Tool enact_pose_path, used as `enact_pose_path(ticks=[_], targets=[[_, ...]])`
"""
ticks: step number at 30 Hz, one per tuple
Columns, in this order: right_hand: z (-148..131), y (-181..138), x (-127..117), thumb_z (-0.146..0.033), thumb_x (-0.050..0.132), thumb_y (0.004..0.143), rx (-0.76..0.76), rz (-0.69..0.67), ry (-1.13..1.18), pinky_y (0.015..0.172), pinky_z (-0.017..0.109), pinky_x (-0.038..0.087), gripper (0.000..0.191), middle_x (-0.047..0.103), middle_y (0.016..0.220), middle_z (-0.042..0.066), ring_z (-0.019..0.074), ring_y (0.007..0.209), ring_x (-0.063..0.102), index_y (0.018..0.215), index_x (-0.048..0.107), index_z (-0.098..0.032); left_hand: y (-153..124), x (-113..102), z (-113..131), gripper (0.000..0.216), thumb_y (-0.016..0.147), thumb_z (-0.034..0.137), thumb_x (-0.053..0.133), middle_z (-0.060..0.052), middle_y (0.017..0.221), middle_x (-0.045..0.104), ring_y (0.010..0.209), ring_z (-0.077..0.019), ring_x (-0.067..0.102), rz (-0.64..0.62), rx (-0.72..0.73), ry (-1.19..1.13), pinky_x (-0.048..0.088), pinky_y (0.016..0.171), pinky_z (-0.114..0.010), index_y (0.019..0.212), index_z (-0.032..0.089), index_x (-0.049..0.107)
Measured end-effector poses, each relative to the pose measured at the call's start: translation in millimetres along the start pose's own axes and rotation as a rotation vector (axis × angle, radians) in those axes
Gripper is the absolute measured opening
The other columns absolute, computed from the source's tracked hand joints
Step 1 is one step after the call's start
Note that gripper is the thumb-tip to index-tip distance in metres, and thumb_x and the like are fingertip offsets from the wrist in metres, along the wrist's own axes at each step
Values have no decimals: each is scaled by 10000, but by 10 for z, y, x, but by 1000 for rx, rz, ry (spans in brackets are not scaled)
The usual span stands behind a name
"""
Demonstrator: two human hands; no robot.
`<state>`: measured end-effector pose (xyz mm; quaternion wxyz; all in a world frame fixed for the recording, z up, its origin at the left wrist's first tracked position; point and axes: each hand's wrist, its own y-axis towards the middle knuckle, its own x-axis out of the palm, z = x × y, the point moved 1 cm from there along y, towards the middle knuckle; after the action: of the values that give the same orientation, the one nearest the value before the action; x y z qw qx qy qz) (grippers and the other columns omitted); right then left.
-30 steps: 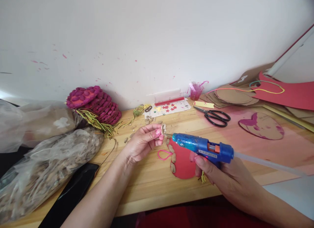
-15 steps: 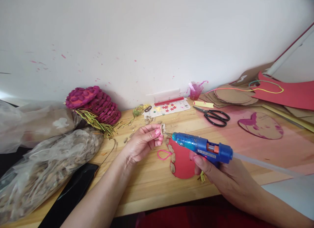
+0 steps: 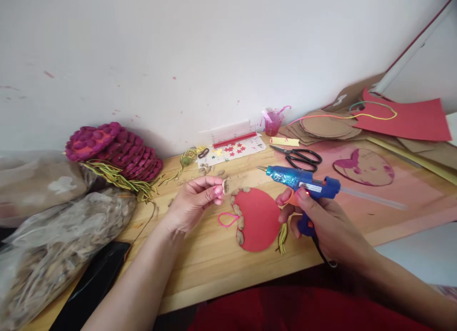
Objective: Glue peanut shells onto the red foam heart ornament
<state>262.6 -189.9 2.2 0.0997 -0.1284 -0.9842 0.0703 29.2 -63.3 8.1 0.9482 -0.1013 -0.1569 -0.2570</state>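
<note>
A person's left hand [image 3: 194, 202] pinches a small pale shell [image 3: 225, 186] beside a red card heart [image 3: 259, 219]; the right hand [image 3: 321, 221] grips a blue glue gun [image 3: 303, 183], whose hot glue could burn the pinching hand.

The wooden counter [image 3: 214, 269] carries a red heart [image 3: 259, 219] near its front edge.
- Behind the heart: star sheet [image 3: 232, 151], scissors [image 3: 298, 156], pink cup [image 3: 272, 121].
- Right of the heart: painted cardboard [image 3: 364, 167], cardboard stack [image 3: 324, 127].
- Left of the heart: pink loop [image 3: 226, 220] touching it; farther left, magenta discs [image 3: 114, 152] and bags [image 3: 53, 236].
</note>
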Motion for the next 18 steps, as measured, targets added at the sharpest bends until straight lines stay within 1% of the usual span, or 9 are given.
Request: enact_pose_path(ticks=[2, 4, 6, 9, 11, 14, 18], targets=[[23, 42, -72, -568, 675, 840, 92, 42, 132, 436, 222, 483, 329, 728, 809, 31, 159, 622, 682, 837, 654, -240, 11, 1, -18, 223, 661, 262, 896, 2, 676, 682, 580, -85, 622, 1, 39, 108, 536, 577, -187, 825, 175, 773], [34, 82, -129, -584, 672, 830, 192, 67, 217, 450, 233, 521, 341, 732, 801, 38, 188, 664, 720, 799, 645, -245, 19, 18, -35, 179, 714, 264, 858, -8, 740, 692, 617, -89, 624, 0, 94, 262, 545, 610, -203, 851, 188, 772], [33, 119, -165, -581, 671, 831, 267, 65, 283, 494, 268, 572, 338, 731, 755, 38, 212, 673, 740, 780, 643, -248, 26, 63, -41, 130, 772, 259, 809, -30, 815, 691, 701, -112, 633, 1, 194, 486, 547, 645, -219, 876, 193, 769], [23, 164, -181, -533, 667, 858, 316, 18, 344, 621, 316, 627, 308, 742, 764, 44, 238, 750, 767, 804, 664, -230, 47, 191, -41, 88, 856, 237, 719, -51, 885, 650, 794, -136, 618, -25, 368, 902, 516, 637, -215, 924, 200, 763], [19, 185, -180, -505, 656, 880, 340, -6, 378, 712, 343, 636, 298, 756, 813, 53, 253, 826, 775, 824, 677, -213, 80, 297, -45, 118, 911, 209, 644, -44, 891, 621, 792, -130, 603, -99, 460, 1138, 498, 647, -222, 965, 209, 748], [24, 213, -196, -508, 619, 907, 382, -17, 425, 794, 381, 627, 296, 773, 873, 62, 279, 903, 773, 864, 675, -221, 158, 435, -62, 167, 967, 193, 553, -37, 905, 595, 778, -121, 589, -251, 550, 1370, 482, 689, -242, 1024, 204, 709], [50, 249, -253, -544, 587, 915, 434, -46, 496, 841, 433, 612, 312, 785, 936, 80, 313, 985, 757, 916, 657, -240, 267, 532, -95, 183, 995, 185, 494, -32, 924, 566, 760, -123, 571, -371, 517, 1522, 462, 684, -253, 1075, 195, 657]])
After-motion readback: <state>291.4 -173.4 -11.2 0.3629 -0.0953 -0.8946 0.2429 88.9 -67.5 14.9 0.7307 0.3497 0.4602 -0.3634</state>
